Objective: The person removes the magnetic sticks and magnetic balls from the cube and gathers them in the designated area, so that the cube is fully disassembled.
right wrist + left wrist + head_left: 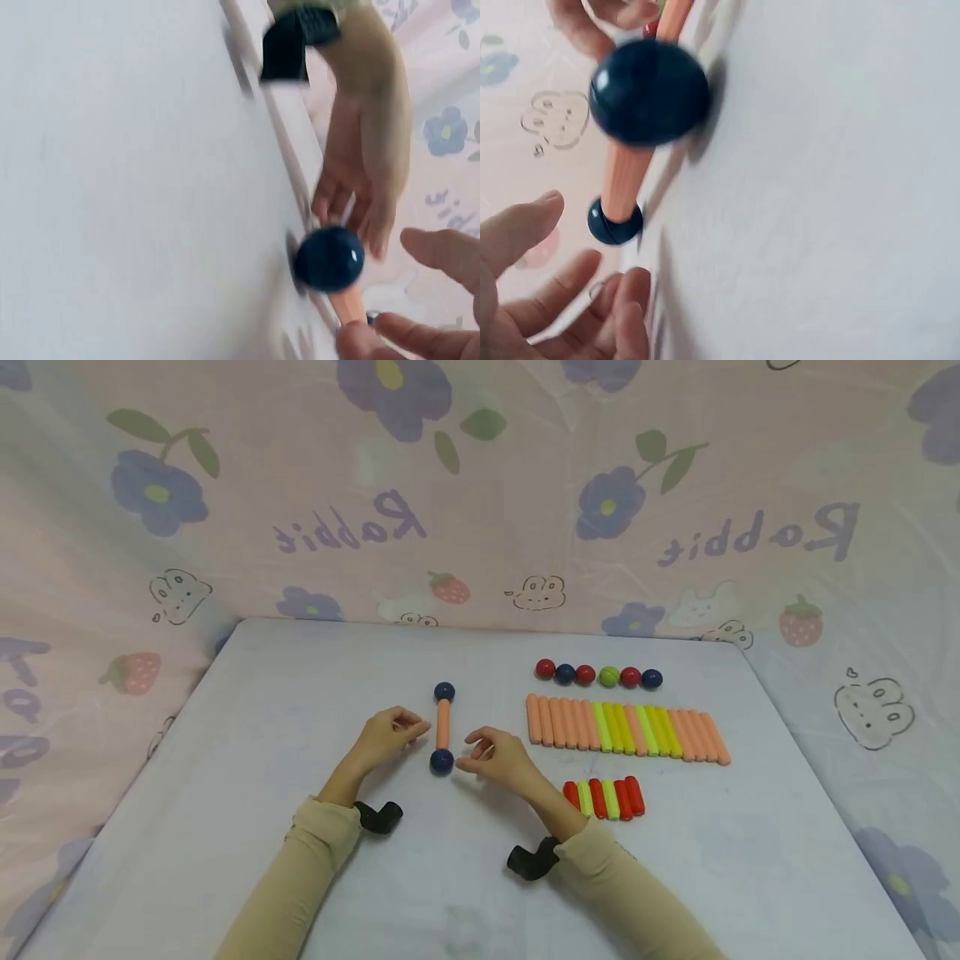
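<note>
An orange stick (pixel 443 727) lies on the table with a dark blue ball at each end, the far ball (pixel 445 692) and the near ball (pixel 442 762). My left hand (pixel 384 737) is just left of the stick, fingers loosely bent and holding nothing. To the right of the near ball is my right hand (pixel 501 758), thumb and fingers parted, with nothing in its grasp. In the left wrist view the near ball (pixel 649 91) looms large, and the left fingers (pixel 630 300) are apart from the far ball (pixel 615 225).
A row of red, blue and green balls (pixel 586 675) sits at the back right. Before it lies a long row of orange, yellow and green sticks (pixel 622 729). Short red and green sticks (pixel 604 799) are beside the right forearm, which partly overlaps them. Black wrist mounts (pixel 532 860) jut from both wrists.
</note>
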`<state>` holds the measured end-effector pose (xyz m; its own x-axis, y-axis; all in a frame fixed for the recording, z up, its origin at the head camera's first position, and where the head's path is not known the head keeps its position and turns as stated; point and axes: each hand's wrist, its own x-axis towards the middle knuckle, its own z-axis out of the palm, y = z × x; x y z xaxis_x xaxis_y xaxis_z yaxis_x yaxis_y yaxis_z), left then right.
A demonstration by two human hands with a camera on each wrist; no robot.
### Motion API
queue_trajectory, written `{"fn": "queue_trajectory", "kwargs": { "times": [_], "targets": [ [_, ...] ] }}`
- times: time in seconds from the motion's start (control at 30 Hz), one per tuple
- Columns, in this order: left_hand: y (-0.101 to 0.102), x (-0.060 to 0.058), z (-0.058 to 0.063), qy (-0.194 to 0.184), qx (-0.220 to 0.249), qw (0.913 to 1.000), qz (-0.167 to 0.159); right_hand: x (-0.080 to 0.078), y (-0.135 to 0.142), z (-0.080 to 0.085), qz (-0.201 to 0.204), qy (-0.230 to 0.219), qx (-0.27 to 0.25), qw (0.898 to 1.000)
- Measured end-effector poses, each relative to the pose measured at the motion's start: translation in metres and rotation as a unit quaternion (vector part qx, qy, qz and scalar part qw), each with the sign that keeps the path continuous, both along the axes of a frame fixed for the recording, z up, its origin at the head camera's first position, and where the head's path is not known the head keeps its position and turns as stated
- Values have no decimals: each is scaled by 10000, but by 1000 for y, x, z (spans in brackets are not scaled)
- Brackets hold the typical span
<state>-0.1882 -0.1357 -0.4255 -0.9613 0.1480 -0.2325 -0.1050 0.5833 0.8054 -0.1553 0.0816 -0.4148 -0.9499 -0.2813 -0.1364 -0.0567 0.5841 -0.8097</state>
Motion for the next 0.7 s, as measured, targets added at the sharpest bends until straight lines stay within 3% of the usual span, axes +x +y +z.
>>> {"fn": "queue_trajectory", "kwargs": {
  "times": [0.2, 0.33, 0.53, 0.7],
  "targets": [
    [-2, -31, -6, 409, 237, 9984, -306, 8, -25, -7, -228, -299, -24, 9993],
    [4, -45, -8, 765, 335, 9924, -907, 6, -34, -16, -327, -144, 189, 9992],
    [13, -56, -5, 1031, 412, 9773, -1807, 3, -37, -18, -269, -60, 308, 9991],
    [14, -55, -6, 1183, 190, 9752, -1863, 4, -33, -14, -212, -137, 302, 9992]
  ]
}}
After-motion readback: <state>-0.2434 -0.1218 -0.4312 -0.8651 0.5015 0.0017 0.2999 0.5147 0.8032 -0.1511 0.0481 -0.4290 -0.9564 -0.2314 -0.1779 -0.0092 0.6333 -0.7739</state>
